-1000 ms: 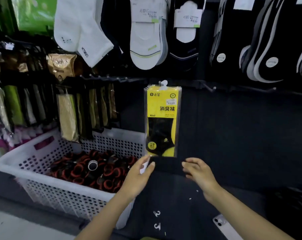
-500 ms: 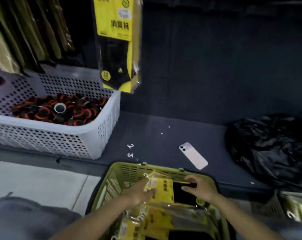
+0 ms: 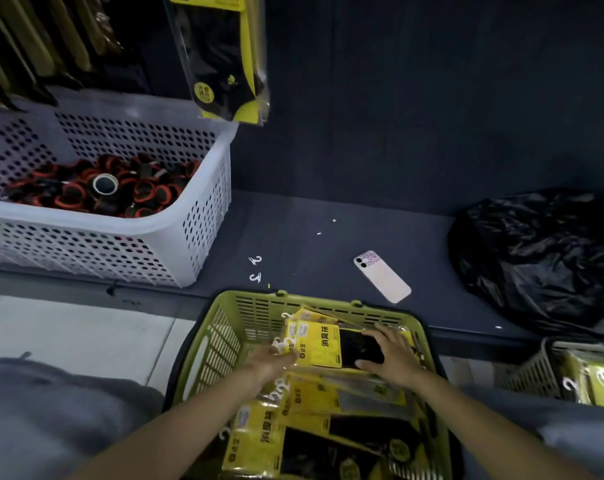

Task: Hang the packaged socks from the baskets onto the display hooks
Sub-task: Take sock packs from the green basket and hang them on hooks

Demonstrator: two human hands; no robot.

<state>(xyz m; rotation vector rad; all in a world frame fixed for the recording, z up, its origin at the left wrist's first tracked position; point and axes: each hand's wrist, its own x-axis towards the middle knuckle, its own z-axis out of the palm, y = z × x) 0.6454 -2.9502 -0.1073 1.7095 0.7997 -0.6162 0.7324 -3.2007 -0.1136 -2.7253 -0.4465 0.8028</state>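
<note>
A green basket (image 3: pixel 224 327) in front of me holds several yellow-and-black sock packs with white plastic hooks. Both hands are inside it on the top sock pack (image 3: pixel 319 344). My left hand (image 3: pixel 267 362) pinches the pack's left end by its white hook. My right hand (image 3: pixel 394 355) lies over its right, black end with fingers spread and the thumb under the edge. One yellow sock pack (image 3: pixel 224 57) hangs on the dark display wall above.
A white perforated basket (image 3: pixel 176 244) of red-and-black rolled items sits on the dark shelf at left. A pink phone (image 3: pixel 381 277) and two loose white hooks (image 3: pixel 255 268) lie on the shelf. A black plastic bag (image 3: pixel 542 258) is at right, another basket of yellow packs (image 3: pixel 587 379) below it.
My view dropped from the hanging pack on the wall to the green basket. Both hands came down from the hung pack into the basket and took hold of the top pack.
</note>
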